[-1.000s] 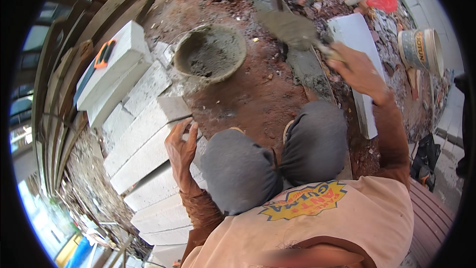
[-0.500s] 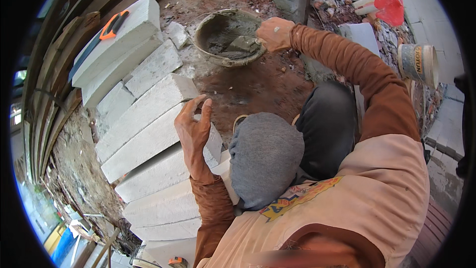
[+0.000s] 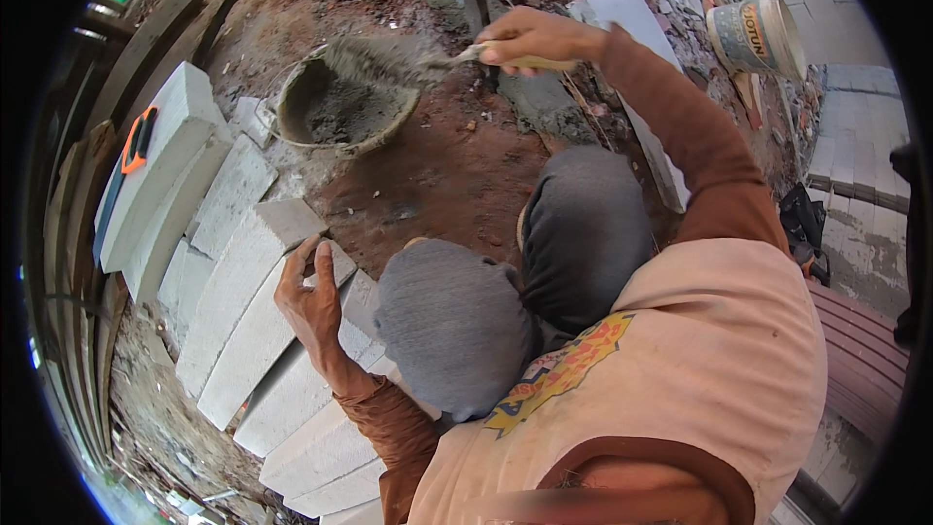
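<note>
My right hand [image 3: 539, 39] grips the pale handle of a trowel [image 3: 455, 60]. Grey mortar [image 3: 389, 60] is heaped on its blade, somewhat blurred, above the far right rim of a round mortar pan [image 3: 288, 107]. More wet mortar [image 3: 340, 115] lies inside the pan. My left hand [image 3: 313, 297] is at the near end of a white lightweight block [image 3: 255, 316], thumb and index finger apart and bent, holding nothing that I can see. Whether the fingertips press on the block I cannot tell.
White blocks lie in a row on the left. A handsaw with an orange and black handle [image 3: 139, 141] rests on the upper block [image 3: 170, 160]. Wooden planks [image 3: 68, 233] stand at far left. At right are a paint bucket [image 3: 756, 36], a white slab [image 3: 632, 24] and rubble.
My right hand has raised the trowel out of the pan, with mortar on it. The view has shifted right, so the pan and blocks appear further left. My left hand keeps its place by the blocks.
</note>
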Available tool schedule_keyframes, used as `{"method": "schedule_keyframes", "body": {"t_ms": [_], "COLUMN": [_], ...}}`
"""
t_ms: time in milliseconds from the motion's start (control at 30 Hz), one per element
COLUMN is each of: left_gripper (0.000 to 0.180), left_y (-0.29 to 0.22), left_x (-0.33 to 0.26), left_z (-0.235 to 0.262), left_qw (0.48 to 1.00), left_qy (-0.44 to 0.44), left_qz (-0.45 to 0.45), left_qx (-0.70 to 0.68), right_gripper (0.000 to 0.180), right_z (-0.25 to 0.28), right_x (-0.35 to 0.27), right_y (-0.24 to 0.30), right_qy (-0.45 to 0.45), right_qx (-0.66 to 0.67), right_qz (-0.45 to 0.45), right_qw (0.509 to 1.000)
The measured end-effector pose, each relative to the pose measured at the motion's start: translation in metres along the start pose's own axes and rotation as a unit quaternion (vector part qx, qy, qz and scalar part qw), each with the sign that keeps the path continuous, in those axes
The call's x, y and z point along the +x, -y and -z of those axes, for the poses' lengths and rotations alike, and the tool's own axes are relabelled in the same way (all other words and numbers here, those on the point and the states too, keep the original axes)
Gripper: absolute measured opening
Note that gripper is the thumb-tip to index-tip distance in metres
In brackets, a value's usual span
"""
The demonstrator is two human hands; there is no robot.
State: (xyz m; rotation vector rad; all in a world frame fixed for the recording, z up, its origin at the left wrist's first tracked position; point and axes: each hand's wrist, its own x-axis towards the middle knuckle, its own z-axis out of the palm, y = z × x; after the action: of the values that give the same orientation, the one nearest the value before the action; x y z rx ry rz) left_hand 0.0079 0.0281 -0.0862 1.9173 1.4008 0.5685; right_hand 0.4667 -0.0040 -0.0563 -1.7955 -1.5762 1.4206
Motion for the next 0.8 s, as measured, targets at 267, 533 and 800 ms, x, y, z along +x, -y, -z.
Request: {"method": "schedule_keyframes", "body": {"t_ms": [267,533,800], "left_gripper": [0.031,0.031,0.029], "left_y": [-0.001,-0.007,-0.002], "left_x": [0.001,-0.001,-0.001], "left_z": [-0.004,-0.005,-0.002], "left_qw": [0.999,0.999,0.999], "left_qy": [0.014,0.014,-0.003], "left_qz": [0.026,0.03,0.044], "left_qx": [0.022,0.005,-0.005], "right_gripper": [0.044,0.031,0.027], "right_z": [-0.037,-0.091,-0.066], "right_x": [-0.216,-0.138,-0.134], "right_y": [-0.014,-0.142,-0.192], "right_qy": [-0.312,-0.361,-0.241], "right_qx": [0.184,-0.242,0.196], "right_qz": [-0.158,-0.245,-0.278], "right_qw": [0.918,0.867,0.909]}}
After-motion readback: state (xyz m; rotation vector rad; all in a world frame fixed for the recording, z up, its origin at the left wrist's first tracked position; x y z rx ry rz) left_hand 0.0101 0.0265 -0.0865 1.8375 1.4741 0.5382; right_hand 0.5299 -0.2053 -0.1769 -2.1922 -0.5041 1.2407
